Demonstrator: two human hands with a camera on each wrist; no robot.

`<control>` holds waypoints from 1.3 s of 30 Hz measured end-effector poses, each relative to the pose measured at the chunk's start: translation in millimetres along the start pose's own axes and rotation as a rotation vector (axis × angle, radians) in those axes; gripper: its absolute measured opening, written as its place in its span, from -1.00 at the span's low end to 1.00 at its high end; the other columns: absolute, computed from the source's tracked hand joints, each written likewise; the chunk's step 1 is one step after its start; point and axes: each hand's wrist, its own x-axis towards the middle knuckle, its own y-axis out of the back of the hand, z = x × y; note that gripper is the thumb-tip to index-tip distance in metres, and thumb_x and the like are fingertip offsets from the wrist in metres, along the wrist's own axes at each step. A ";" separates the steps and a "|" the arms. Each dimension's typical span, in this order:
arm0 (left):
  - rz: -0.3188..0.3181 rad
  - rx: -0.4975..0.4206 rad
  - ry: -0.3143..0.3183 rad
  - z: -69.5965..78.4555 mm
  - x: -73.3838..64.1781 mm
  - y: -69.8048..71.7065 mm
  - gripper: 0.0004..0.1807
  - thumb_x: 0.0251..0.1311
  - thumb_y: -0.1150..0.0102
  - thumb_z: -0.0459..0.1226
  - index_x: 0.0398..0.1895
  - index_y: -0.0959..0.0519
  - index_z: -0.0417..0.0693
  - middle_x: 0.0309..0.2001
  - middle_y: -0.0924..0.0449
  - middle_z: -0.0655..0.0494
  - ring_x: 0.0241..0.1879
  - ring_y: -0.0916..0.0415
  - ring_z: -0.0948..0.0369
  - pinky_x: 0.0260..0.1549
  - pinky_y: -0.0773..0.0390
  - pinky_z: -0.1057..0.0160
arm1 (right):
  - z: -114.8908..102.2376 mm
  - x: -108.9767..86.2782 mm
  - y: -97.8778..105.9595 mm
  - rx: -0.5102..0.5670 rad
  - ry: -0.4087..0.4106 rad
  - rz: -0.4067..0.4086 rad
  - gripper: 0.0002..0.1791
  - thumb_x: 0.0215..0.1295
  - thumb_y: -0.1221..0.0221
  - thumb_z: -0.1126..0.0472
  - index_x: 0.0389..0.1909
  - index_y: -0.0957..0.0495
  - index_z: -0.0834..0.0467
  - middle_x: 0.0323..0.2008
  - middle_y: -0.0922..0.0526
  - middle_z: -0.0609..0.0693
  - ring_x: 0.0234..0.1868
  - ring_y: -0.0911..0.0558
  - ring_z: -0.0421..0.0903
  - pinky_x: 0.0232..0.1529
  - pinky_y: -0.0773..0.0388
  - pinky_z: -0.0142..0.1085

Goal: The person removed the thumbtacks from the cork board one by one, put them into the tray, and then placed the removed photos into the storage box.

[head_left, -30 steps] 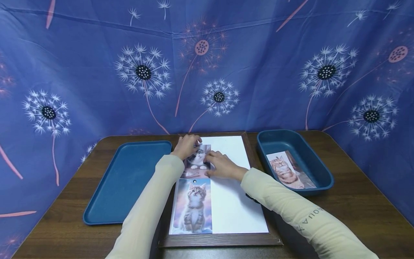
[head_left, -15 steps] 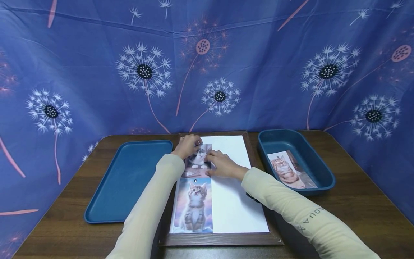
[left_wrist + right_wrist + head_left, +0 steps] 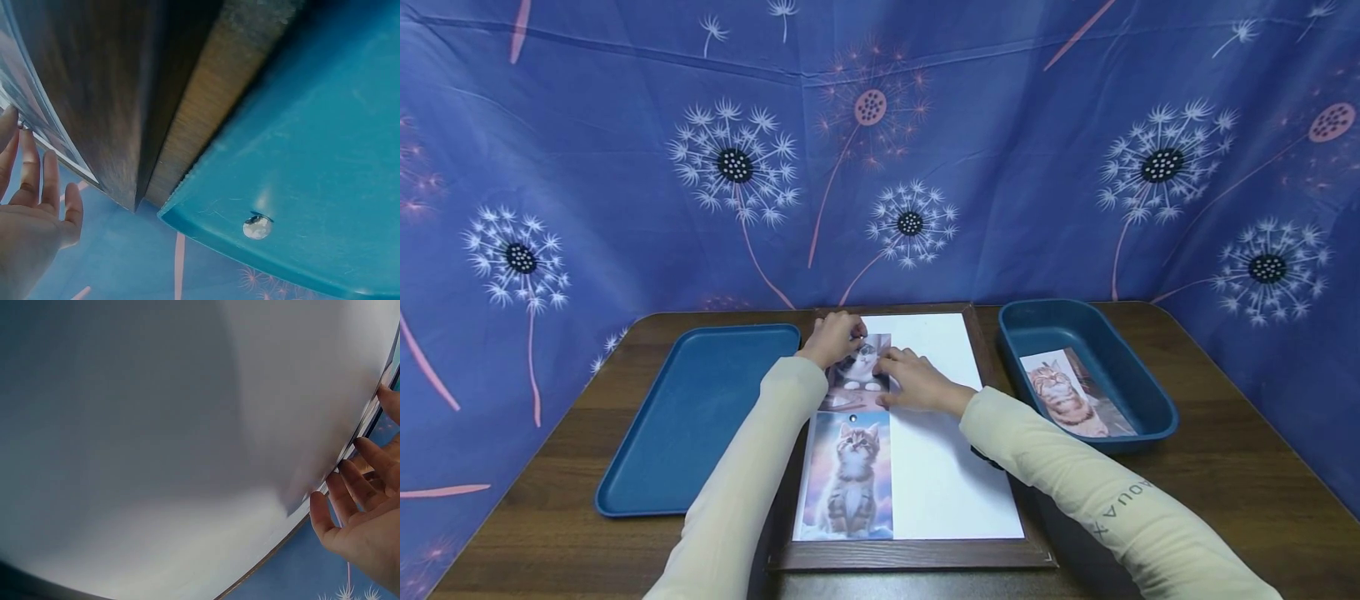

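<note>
In the left hand [image 3: 833, 337], the grip is a pinch: we see thumb and fingertip meeting around a small shiny bead [image 3: 20, 124] near the upper left of the whiteboard [image 3: 951, 467]. Whether the bead already touches the surface, we cannot tell. The right hand [image 3: 916, 383] grips nothing; its spread fingers rest along the right edge of the upper kitten picture [image 3: 861, 375], which lies flat on the whiteboard's far left part, partly hidden under both hands.

Just below, on the whiteboard's near left part, we find the lower kitten picture [image 3: 850, 483], with a second bead [image 3: 853, 418] at its top. The whiteboard's right half is bare white. Left of the whiteboard, on the tabletop [image 3: 542, 492], lies a shallow blue tray [image 3: 707, 417]; right of it stands a deeper blue bin [image 3: 1157, 404] with a cat picture [image 3: 1060, 400] overlapping another print [image 3: 1101, 392].

We judge the step in hand to be fastening the upper picture with its bead. The next move, we think, calls for pressing the bead home while the right fingers keep the picture straight, then letting go gently.
</note>
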 end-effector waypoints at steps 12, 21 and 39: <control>-0.003 -0.029 0.014 -0.2 0.8 0.0 -0.88 0.16 -0.17 -0.22 -0.24 -0.56 0.04 -0.21 -0.56 0.11 -0.11 -0.45 0.11 -0.01 -0.29 -0.03 | -0.1 0.6 0.1 0.005 -0.008 -0.004 -0.52 0.13 -0.23 0.05 0.06 -0.45 0.15 0.12 -0.38 0.08 0.10 -0.37 0.06 0.03 -0.32 0.03; -0.016 -0.055 0.023 -0.6 2.0 -1.3 -0.87 0.17 -0.15 -0.23 -0.21 -0.56 0.03 -0.21 -0.56 0.11 -0.10 -0.45 0.11 0.02 -0.27 -0.04 | 0.8 0.6 -0.2 -0.007 -0.006 -0.005 -0.51 0.13 -0.23 0.04 0.07 -0.45 0.15 0.14 -0.37 0.08 0.12 -0.37 0.06 0.03 -0.33 0.03; -0.016 -0.066 0.051 1.2 1.7 -2.1 -0.94 0.19 -0.13 -0.25 -0.29 -0.56 0.04 -0.24 -0.56 0.13 -0.12 -0.44 0.11 0.01 -0.23 -0.01 | 1.0 0.5 -1.0 0.001 -0.012 -0.010 -0.51 0.13 -0.22 0.03 0.06 -0.45 0.14 0.16 -0.36 0.08 0.12 -0.35 0.06 0.05 -0.31 0.02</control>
